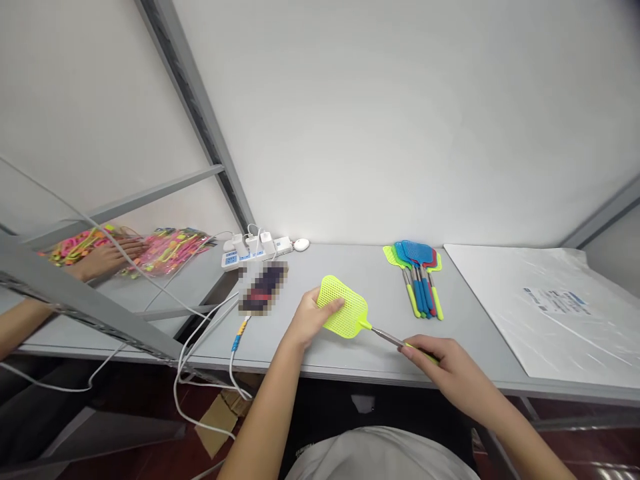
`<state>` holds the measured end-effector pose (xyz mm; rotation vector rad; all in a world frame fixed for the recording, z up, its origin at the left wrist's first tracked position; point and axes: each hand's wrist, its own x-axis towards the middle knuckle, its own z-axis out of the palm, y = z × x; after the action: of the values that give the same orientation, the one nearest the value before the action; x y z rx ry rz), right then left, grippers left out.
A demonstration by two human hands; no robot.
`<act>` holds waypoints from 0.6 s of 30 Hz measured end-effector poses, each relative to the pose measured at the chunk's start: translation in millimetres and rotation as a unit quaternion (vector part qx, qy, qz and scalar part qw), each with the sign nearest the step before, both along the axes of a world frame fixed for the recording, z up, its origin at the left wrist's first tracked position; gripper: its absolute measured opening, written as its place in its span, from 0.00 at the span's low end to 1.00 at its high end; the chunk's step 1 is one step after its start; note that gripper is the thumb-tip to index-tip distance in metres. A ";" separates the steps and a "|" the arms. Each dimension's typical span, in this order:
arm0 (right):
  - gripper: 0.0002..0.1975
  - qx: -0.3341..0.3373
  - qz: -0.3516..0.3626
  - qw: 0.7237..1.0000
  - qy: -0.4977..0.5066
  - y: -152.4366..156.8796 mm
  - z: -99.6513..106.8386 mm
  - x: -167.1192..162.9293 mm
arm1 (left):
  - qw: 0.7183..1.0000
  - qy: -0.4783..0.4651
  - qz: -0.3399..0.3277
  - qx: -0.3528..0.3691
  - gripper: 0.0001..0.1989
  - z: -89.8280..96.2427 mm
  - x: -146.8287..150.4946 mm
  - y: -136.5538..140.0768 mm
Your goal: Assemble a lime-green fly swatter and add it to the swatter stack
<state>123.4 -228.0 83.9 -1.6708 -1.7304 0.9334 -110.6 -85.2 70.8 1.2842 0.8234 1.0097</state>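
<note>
Yellow fly swatter (344,315) over the desk (470,333): left hand (311,321) pinching its mesh head steady, right hand (440,360) clamped on the handle end, likely to work the telescopic shaft

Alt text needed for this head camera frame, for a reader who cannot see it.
A person's left hand holds the mesh head of a yellow fly swatter while the right hand grips its handle, over a grey table. A pile of swatters lies behind; a co-worker's hand rests at left.
</note>
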 end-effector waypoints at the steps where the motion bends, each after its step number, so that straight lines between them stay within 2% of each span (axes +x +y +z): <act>1: 0.20 0.016 -0.005 1.000 0.002 -5.6 -1.1 -3.5 | 0.999 -0.017 0.038 0.013 0.22 0.0 2.6 1.4; 3: 0.19 0.052 -0.012 0.999 0.009 -15.9 -4.8 -10.2 | 0.990 -0.051 0.127 0.043 0.23 1.6 6.9 2.4; 6: 0.16 0.124 -0.048 0.991 0.007 -26.7 -12.4 -17.2 | 0.959 -0.092 0.257 0.076 0.22 3.9 12.0 -9.6; 8: 0.15 0.173 -0.080 0.982 0.001 -31.1 -16.3 -20.1 | 0.941 -0.117 0.308 0.081 0.19 1.2 16.6 -30.6; 9: 0.14 0.194 -0.091 0.977 -0.005 -33.0 -17.5 -21.3 | 0.938 -0.131 0.310 0.078 0.18 -1.9 19.7 -44.4; 11: 0.12 0.230 -0.097 0.968 -0.024 -37.2 -18.7 -23.7 | 0.948 -0.157 0.269 0.067 0.19 -9.8 27.9 -74.3; 13: 0.11 0.267 -0.087 0.958 -0.059 -42.6 -19.2 -26.1 | 0.967 -0.203 0.144 0.044 0.15 -16.9 37.7 -100.7; 15: 0.12 0.302 -0.064 0.945 -0.110 -48.7 -20.0 -28.0 | 0.974 -0.218 0.060 0.020 0.15 -19.8 47.1 -117.6; 17: 0.13 0.332 -0.045 0.929 -0.159 -54.4 -21.6 -29.1 | 0.970 -0.242 0.025 -0.014 0.18 -18.7 53.9 -124.3; 18: 0.14 0.342 -0.038 0.922 -0.176 -56.7 -22.6 -29.4 | 0.966 -0.254 0.031 -0.034 0.20 -17.5 56.0 -124.6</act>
<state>94.0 -284.7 61.3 -1.4508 -1.8956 -0.0500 -54.6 -209.7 53.3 0.8832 0.4967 1.2790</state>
